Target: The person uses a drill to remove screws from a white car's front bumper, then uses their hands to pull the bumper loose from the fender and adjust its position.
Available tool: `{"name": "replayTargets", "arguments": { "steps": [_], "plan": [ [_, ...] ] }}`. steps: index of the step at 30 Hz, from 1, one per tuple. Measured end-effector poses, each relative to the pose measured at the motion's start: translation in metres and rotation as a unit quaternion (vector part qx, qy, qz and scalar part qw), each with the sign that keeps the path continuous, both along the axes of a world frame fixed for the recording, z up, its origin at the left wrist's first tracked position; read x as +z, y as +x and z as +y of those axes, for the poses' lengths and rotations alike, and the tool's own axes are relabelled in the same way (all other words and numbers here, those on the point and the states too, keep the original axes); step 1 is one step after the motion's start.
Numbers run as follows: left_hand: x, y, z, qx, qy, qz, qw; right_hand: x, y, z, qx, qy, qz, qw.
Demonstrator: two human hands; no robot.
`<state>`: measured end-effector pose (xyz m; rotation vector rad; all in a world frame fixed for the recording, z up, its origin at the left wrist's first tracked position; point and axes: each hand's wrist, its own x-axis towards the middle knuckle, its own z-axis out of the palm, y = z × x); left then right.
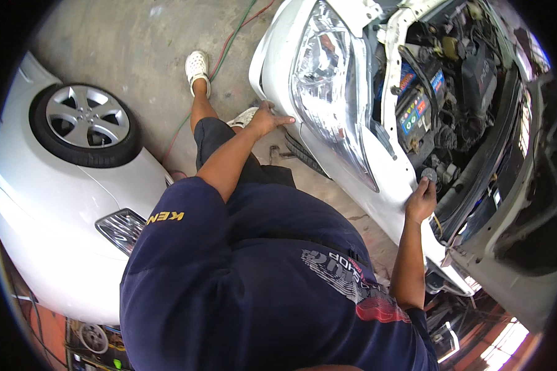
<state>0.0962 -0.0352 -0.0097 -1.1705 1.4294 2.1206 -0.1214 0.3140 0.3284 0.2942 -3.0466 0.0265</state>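
Observation:
My left hand [267, 120] is at the lower edge of the white front bumper [277, 80], its thumb stretched out along the panel and its other fingers apart from it. Right above it sits a clear headlight [328, 74]. At the inner edge of the white fender [384, 201], my right hand [421, 201] has its fingers closed at a small round grey piece [429, 175]. Whether that piece is loose or part of the engine bay cannot be made out. A battery [418, 114] with a colourful label sits beyond this hand.
The raised hood [529, 247] stands at the right. Behind my left arm is another white car [49, 216] with a silver-spoked wheel [88, 116]. Green and red hoses [232, 38] run over the concrete floor [136, 37]. A dark tyre [303, 154] shows under the fender.

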Motion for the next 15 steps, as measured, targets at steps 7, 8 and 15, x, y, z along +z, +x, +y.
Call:
{"name": "replayTargets", "arguments": {
  "steps": [7, 8, 15],
  "plan": [
    [-0.018, -0.001, 0.010, 0.049, -0.052, 0.081, 0.994, -0.005, -0.001, 0.013, 0.014, 0.006, -0.004, 1.000],
    [-0.014, 0.001, 0.011, 0.042, -0.054, 0.072, 0.995, -0.006, -0.002, 0.020, 0.017, 0.010, -0.009, 1.000],
    [-0.001, 0.005, 0.019, 0.089, 0.060, 0.040, 0.993, -0.005, -0.003, 0.014, 0.021, 0.006, -0.020, 1.000]
  ]
}}
